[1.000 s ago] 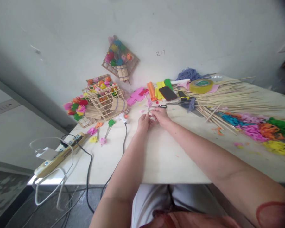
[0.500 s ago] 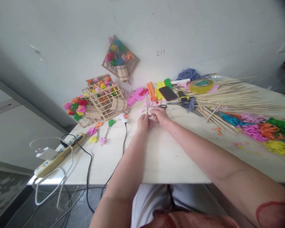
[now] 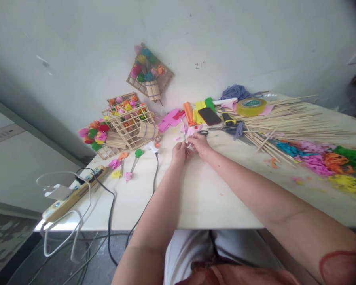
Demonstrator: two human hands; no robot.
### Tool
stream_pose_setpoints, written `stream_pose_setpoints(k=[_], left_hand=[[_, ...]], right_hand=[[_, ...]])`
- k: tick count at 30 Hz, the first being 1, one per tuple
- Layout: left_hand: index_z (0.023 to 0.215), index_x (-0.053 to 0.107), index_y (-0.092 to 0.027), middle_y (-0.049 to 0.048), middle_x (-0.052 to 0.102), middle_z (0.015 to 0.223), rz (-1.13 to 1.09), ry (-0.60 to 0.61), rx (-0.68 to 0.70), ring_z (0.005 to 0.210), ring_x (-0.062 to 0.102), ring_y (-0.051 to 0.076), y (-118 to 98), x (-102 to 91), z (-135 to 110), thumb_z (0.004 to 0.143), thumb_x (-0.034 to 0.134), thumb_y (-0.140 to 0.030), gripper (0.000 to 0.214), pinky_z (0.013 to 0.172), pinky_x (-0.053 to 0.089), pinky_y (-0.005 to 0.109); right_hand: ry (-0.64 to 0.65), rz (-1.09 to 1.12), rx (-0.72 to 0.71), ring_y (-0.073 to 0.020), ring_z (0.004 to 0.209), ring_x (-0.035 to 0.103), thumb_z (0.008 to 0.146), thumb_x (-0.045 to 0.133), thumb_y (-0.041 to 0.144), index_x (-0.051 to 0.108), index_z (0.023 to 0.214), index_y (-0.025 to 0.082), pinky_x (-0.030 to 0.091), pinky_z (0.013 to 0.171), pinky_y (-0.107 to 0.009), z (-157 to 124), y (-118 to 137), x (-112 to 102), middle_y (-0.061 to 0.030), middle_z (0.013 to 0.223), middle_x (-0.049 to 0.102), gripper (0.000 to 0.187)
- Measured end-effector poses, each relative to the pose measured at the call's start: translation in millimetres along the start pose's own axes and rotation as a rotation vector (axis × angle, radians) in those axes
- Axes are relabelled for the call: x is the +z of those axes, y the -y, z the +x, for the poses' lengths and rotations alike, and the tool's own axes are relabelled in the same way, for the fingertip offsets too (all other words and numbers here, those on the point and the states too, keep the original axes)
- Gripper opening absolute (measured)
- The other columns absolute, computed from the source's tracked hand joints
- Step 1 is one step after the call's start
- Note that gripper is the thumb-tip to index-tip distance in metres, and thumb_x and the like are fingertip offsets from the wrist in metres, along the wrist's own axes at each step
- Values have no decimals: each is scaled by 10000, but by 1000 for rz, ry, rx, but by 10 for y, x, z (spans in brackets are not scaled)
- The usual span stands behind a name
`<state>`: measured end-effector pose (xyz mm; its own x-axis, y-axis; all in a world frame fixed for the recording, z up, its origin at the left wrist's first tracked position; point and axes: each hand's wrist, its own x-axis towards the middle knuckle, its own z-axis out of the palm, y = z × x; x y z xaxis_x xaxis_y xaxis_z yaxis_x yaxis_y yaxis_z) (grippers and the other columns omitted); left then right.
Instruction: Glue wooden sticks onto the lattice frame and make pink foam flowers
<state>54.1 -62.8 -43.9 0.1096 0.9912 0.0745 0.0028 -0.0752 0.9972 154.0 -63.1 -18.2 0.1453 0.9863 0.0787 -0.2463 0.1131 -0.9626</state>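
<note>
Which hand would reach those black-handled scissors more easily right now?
Probably the right. The right hand sits just in front of the scissors, touching the pink flower. The left hand is farther over and grips the stick, so it is busy.

**Pink flower on stick, held over counter**

- Pink flower (image 3: 186, 129): small, pale pink, thin sheet petals, loosely bunched and splayed outward at the top end of the stick.
- Stick (image 3: 184, 137): thin, light wood, roughly upright with a slight tilt. Only a short part shows between flower and fingers.
- Position: lifted off the counter, mid-counter near the far side.
- Left hand (image 3: 178, 152) pinches the stick just below the flower.
- Right hand (image 3: 199, 143) has its fingertips at the petals on the right side. Too small to tell whether it grips them.
</note>
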Motion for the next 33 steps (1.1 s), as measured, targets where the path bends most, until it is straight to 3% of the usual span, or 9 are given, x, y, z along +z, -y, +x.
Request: stream_pose_setpoints(k=[12,33], left_hand=[[771,472,-162,-38,503,446,58,-7,-22,314,372,56,-21,17,-8,852,396,-424,284,361,239,178],[755,457,-165,-40,485,433,44,-21,-25,309,366,58,-74,45,-50,864,385,-378,250,360,232,179]], right_hand=[[-34,-9,-3,-30,347,305,603,608,196,468,559,169,189,308,-166,80,-110,-15,56,452,482,148],[-24,-6,-8,-39,325,334,663,551,172,484,501,160,205,300,-169,28,-46,2,35,411,478,176]])
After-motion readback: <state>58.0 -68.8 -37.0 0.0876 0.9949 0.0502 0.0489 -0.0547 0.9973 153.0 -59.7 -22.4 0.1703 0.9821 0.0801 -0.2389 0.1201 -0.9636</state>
